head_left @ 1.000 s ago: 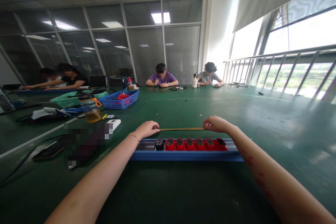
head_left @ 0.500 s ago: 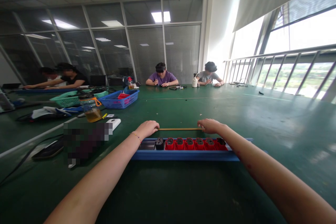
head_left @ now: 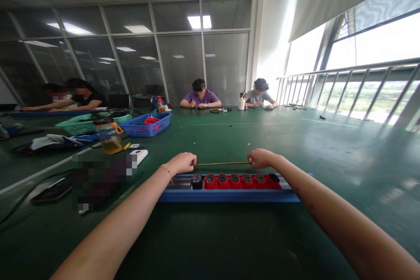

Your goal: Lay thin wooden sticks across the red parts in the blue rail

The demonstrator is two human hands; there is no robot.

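A thin, straight yellowish-brown strip [head_left: 223,164] stretches between my two hands, just beyond the far edge of a long blue tray [head_left: 229,196]. My left hand [head_left: 184,162], with a beaded bracelet at the wrist, is closed round the strip's left end. Around the right end, the fingers of my right hand [head_left: 260,158] are curled shut. What the strip is made of cannot be made out. In the tray stands a row of red blocks [head_left: 235,182] with dark tops, with one black block [head_left: 197,181] at their left. My forearms pass over the tray's two ends.
To the left on the green table lie a blurred dark item [head_left: 105,183], a phone [head_left: 54,189] and a jar of amber liquid [head_left: 110,140]. Behind them stand a blue basket [head_left: 147,127] and a green basket [head_left: 74,127]. Several people sit along the table's far side.
The strip now shows as a thinner line than before, as if turned on edge. Both hands are closed more tightly, and the whole view has shifted slightly.
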